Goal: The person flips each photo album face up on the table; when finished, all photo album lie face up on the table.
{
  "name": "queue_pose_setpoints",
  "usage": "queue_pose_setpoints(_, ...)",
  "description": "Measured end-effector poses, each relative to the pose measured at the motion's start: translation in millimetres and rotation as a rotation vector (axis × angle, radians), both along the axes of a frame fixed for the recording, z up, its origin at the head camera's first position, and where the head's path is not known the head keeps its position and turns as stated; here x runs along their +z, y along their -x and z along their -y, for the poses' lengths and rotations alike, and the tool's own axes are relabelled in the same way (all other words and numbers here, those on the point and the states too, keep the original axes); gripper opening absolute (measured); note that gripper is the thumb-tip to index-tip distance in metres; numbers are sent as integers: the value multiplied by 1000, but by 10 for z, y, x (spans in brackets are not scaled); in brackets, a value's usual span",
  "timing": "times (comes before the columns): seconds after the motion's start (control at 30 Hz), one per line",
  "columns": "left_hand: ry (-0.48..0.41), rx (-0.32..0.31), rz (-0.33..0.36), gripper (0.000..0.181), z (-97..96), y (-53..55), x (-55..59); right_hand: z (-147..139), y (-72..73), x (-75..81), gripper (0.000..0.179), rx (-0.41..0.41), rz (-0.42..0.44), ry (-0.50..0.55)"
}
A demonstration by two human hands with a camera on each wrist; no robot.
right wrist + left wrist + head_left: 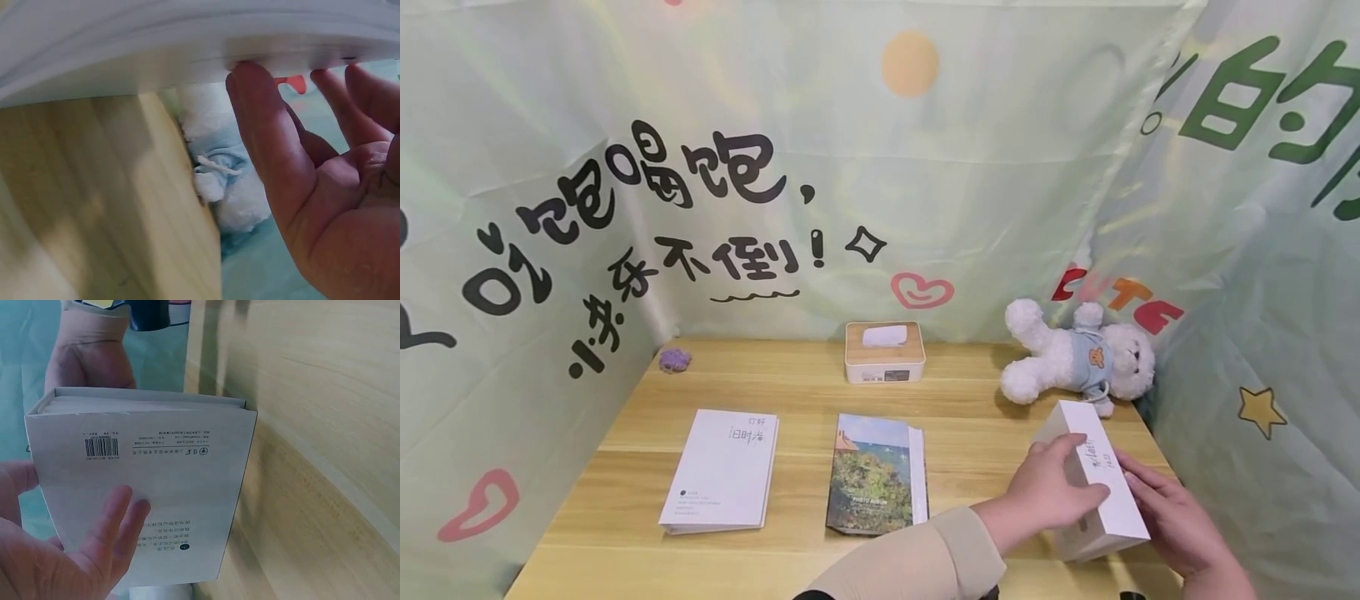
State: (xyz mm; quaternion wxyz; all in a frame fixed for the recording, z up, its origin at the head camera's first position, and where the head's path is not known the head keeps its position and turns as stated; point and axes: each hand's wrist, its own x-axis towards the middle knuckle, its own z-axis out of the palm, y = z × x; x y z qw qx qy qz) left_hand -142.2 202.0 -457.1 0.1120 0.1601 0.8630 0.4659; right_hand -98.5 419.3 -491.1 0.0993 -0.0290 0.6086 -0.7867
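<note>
A white photo album [1101, 487] stands on its edge at the table's right side, its lettered spine facing up. My left hand [1052, 483] grips it from the left. In the left wrist view, two fingers [122, 519] lie on the back cover [169, 481], near printed text and a barcode, with the thumb at the spine side. My right hand [1176, 517] is on the album's other side. Its fingertips [250, 78] touch the white cover [156, 69] in the right wrist view.
A painted-cover photo album [876, 475] lies mid-table, with another white album [722, 471] to its left. Behind them are a tissue box [885, 362] and a small purple object [675, 360]. A white plush bear [1078, 358] lies just beyond the held album. Printed cloth walls [1000, 167] enclose the table.
</note>
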Motion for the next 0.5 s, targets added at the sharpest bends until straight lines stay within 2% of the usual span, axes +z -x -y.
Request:
queue_pose_setpoints(0.27, -9, -35, -46, 49, -8, -9, 6, 39, -20, -99, 50, -21, 3, 32)
queue_pose_setpoints(0.5, -64, -17, -7, 49, 11, -27, 7, 47, -10, -209, 57, 94, -137, 132)
